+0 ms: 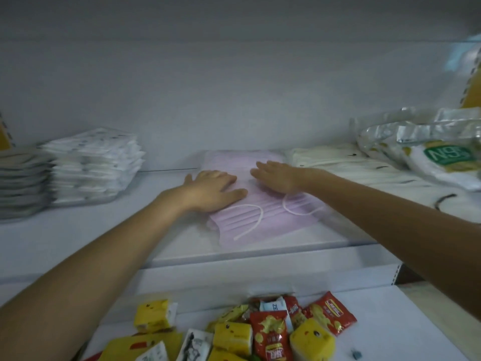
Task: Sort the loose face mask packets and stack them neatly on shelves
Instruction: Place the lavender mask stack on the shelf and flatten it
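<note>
Clear-wrapped pink mask packets (260,217) lie flat mid-shelf (104,230), white ear loops showing; a white stack (93,162) and a grey stack (20,183) stand left.

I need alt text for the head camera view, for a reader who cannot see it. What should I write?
The left hand and right hand press flat on a pink face mask packet on a white shelf. White mask packets are stacked to its left, cream masks and an N95 bag lie to its right; snack packets sit below.
</note>
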Demonstrator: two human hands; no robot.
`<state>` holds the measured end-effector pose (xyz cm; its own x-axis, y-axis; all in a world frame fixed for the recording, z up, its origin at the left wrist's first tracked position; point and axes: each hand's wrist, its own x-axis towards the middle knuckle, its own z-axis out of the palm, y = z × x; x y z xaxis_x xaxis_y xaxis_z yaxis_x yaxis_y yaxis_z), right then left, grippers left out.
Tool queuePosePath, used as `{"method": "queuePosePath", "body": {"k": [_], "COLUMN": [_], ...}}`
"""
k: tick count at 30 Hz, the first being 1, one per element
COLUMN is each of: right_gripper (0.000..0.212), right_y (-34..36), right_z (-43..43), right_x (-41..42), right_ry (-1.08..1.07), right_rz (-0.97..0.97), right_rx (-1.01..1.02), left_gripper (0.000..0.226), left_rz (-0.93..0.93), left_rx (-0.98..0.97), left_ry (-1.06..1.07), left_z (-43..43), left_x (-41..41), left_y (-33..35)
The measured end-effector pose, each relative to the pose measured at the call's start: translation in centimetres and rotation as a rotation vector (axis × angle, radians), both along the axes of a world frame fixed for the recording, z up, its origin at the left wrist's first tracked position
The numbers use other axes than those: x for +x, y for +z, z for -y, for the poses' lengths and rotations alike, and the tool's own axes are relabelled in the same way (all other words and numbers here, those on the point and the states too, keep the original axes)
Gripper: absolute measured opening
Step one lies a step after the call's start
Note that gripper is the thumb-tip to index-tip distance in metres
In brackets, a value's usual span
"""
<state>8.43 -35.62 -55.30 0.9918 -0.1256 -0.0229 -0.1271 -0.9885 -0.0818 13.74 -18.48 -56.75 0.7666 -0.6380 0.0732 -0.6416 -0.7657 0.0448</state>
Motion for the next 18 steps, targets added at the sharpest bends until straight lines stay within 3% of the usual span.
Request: {"method": "queuePosePath", "body": {"k": [5,8,10,12,14,18], "right_gripper": [0.051,0.068,0.073,0.072,0.071,0.069], "right_y": [-0.8,-1.2,-2.0,-2.6,-2.7,-2.8], "right_z": [-0.8,-0.9,-0.9,-1.3,-1.7,-2.1], "right_x": [-2.9,-4.5,-5.5,-6.1,-6.4,-6.7], "right_ry": [0.058,0.068,0.040,0.013,-0.013,-0.052], "right_rz": [-0.022,-0.050,0.007,0.042,0.071,0.122], "right_rx": [0.020,-0.042,-0.071,-0.067,-0.045,-0.030], "left_gripper": [0.060,0.052,0.059,0.070,0.064,0.059], "left_rz": [0.007,-0.023,-0.099,-0.101,-0.042,-0.019], "left_rx": [-0.069,-0.200,-0.247,-0.134,0.010,0.010], "left_ry": [-0.072,-0.105,-0.120,-0.116,-0.106,-0.104], "left_z": [-1.4,-1.8,-1.8,-1.8,-1.7,-1.6], "left_x": [0.1,0.0,-0.5,-1.2,-1.5,-2.0], "left_y": [-0.9,-0.9,-0.5,-0.4,-0.5,-0.5]}}
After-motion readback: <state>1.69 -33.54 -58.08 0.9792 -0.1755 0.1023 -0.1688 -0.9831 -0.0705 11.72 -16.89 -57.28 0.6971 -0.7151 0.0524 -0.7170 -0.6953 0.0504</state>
